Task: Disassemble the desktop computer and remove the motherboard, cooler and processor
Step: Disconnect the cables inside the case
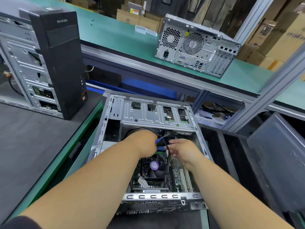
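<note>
An open desktop case (148, 113) lies on its side in front of me. Inside it sits the motherboard (179, 176) with a black cooler fan (153, 169) carrying a purple sticker. My left hand (145, 142) reaches into the case above the fan and grips blue cables (159, 140). My right hand (183, 150) is just right of it, fingers curled around a bundle of black cables (167, 156) that runs down over the fan. The processor is hidden under the cooler.
A black Lenovo tower (59, 63) with its side off stands at the left on a dark mat. Another grey tower (196, 47) stands on the green bench behind. A dark side panel (279, 159) leans at the right. Cardboard boxes fill the background.
</note>
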`<state>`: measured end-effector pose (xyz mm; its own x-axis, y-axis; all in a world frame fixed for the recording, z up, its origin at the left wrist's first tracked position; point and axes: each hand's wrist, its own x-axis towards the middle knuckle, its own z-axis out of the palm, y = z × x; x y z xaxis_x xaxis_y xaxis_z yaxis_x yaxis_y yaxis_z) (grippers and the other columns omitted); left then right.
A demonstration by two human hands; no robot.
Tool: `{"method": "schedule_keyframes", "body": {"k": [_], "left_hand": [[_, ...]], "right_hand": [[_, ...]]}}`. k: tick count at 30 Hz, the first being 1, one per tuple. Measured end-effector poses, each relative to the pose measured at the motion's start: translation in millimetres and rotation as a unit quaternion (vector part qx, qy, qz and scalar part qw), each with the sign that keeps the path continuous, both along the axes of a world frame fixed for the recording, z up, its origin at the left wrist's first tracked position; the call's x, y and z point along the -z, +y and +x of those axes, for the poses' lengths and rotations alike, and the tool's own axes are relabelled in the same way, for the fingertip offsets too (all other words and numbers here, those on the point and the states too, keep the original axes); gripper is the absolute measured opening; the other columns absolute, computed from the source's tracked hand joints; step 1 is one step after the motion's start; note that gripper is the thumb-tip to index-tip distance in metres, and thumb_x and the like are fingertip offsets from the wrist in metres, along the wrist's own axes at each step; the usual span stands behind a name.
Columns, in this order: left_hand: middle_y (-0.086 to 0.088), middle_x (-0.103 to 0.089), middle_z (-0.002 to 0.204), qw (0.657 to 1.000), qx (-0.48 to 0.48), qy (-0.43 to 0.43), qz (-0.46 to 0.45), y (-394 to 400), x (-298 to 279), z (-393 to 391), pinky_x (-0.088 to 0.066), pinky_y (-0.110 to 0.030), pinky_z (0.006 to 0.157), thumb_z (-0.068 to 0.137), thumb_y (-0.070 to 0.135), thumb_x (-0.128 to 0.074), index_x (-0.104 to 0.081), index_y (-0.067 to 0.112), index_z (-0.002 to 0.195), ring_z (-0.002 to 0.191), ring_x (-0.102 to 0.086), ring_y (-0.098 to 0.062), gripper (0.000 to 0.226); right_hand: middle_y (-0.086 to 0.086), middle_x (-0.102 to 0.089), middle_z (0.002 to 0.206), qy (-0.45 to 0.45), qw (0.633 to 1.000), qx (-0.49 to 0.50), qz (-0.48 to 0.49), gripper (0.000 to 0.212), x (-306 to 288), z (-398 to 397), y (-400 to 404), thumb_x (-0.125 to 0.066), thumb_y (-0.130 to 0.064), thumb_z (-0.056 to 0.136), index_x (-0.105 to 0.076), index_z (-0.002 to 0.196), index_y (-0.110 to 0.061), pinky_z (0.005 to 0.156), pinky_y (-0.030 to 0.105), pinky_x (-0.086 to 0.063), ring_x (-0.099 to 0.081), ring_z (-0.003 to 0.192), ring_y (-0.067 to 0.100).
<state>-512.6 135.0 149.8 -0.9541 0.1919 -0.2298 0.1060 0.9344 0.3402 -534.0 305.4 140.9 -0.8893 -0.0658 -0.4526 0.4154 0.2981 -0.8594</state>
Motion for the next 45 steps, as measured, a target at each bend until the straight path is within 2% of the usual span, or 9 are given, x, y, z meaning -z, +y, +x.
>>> {"method": "schedule_keyframes", "body": {"k": [4, 9, 19, 25, 30, 33, 37, 42, 45], "left_hand": [[0.004, -0.051, 0.076, 0.998, -0.033, 0.023, 0.052, -2.0, 2.2, -0.5, -0.030, -0.030, 0.054, 0.093, 0.055, -0.042, -0.051, 0.021, 0.081, 0.067, -0.047, -0.014, 0.038], [0.006, -0.051, 0.076, 0.993, -0.093, 0.050, 0.045, -3.5, 5.7, -3.0, -0.033, -0.030, 0.056, 0.086, 0.054, -0.052, -0.047, 0.023, 0.079, 0.067, -0.049, -0.014, 0.033], [0.000, -0.060, 0.078, 0.976, -0.206, 0.068, 0.021, -8.6, -8.9, 0.3, -0.043, -0.029, 0.063, 0.090, 0.033, -0.056, -0.056, 0.017, 0.080, 0.078, -0.059, -0.024, 0.019], [0.005, -0.070, 0.081, 0.973, -0.166, 0.090, 0.133, -9.1, -14.1, 3.8, -0.051, -0.031, 0.069, 0.088, 0.041, -0.058, -0.068, 0.024, 0.086, 0.080, -0.064, -0.018, 0.020], [0.010, -0.065, 0.068, 0.972, -0.121, 0.115, 0.165, -8.0, -14.5, 10.1, -0.048, -0.027, 0.064, 0.089, 0.053, -0.049, -0.068, 0.029, 0.080, 0.069, -0.060, -0.012, 0.032], [0.005, -0.070, 0.066, 0.961, -0.156, 0.063, 0.220, -7.1, -13.6, 12.5, -0.051, -0.030, 0.073, 0.096, 0.058, -0.030, -0.068, 0.023, 0.071, 0.067, -0.065, -0.013, 0.057], [0.000, -0.069, 0.065, 0.985, -0.086, 0.004, 0.147, -6.5, -15.9, 9.9, -0.052, -0.029, 0.071, 0.092, 0.055, -0.043, -0.071, 0.016, 0.069, 0.067, -0.065, -0.018, 0.053], [0.005, -0.061, 0.063, 0.996, 0.063, -0.022, 0.052, 0.6, -16.6, 14.4, -0.048, -0.028, 0.062, 0.079, 0.048, -0.065, -0.065, 0.020, 0.068, 0.064, -0.056, -0.016, 0.030], [0.006, -0.066, 0.065, 0.990, 0.081, -0.030, 0.113, 0.7, -19.0, 17.6, -0.052, -0.030, 0.066, 0.078, 0.045, -0.068, -0.067, 0.021, 0.069, 0.064, -0.060, -0.013, 0.026]], "right_hand": [[0.012, -0.068, 0.095, 0.007, 0.993, -0.102, -0.055, 0.034, -4.2, 6.9, -9.3, -0.044, 0.016, 0.091, -0.063, 0.117, 0.003, 0.068, 0.021, -0.049, -0.059, 0.078, 0.014], [0.008, -0.070, 0.102, -0.007, 0.984, -0.158, -0.081, 0.038, -8.2, 6.6, -4.8, -0.046, 0.016, 0.091, -0.068, 0.113, -0.005, 0.073, 0.023, -0.047, -0.062, 0.077, 0.010], [0.016, -0.063, 0.080, -0.026, 0.977, -0.172, 0.126, 0.017, -24.2, 18.2, 13.0, -0.063, 0.007, 0.079, -0.067, 0.088, -0.007, 0.039, 0.018, -0.029, -0.038, 0.044, 0.010], [0.007, -0.069, 0.079, 0.022, 0.949, -0.290, 0.119, 0.015, -28.0, 24.9, -9.0, -0.068, 0.003, 0.082, -0.072, 0.091, -0.009, 0.048, 0.012, -0.041, -0.052, 0.052, 0.004], [0.008, -0.068, 0.093, 0.027, 0.974, -0.225, 0.027, 0.027, -13.7, 22.4, -25.5, -0.053, 0.014, 0.086, -0.066, 0.087, -0.010, 0.082, 0.024, -0.056, -0.067, 0.085, 0.018], [0.011, -0.061, 0.074, 0.001, 0.980, -0.137, 0.144, 0.030, -10.4, 5.8, -6.3, -0.038, 0.010, 0.090, -0.061, 0.078, -0.006, 0.065, 0.030, -0.053, -0.060, 0.065, 0.022], [0.020, -0.066, 0.096, -0.014, 0.952, -0.123, 0.281, 0.016, -3.8, -19.4, 17.6, -0.045, -0.002, 0.096, -0.060, 0.092, -0.001, 0.088, 0.041, -0.056, -0.067, 0.090, 0.033], [0.006, -0.056, 0.070, -0.067, 0.957, -0.090, 0.267, 0.023, 5.0, -34.6, 6.6, -0.043, -0.024, 0.102, -0.058, 0.095, -0.008, 0.055, 0.025, -0.046, -0.054, 0.057, 0.019], [0.008, -0.065, 0.084, -0.045, 0.878, -0.205, 0.430, 0.032, 4.8, -44.4, -10.7, -0.040, -0.021, 0.101, -0.063, 0.115, -0.003, 0.066, 0.028, -0.050, -0.062, 0.076, 0.024]]}}
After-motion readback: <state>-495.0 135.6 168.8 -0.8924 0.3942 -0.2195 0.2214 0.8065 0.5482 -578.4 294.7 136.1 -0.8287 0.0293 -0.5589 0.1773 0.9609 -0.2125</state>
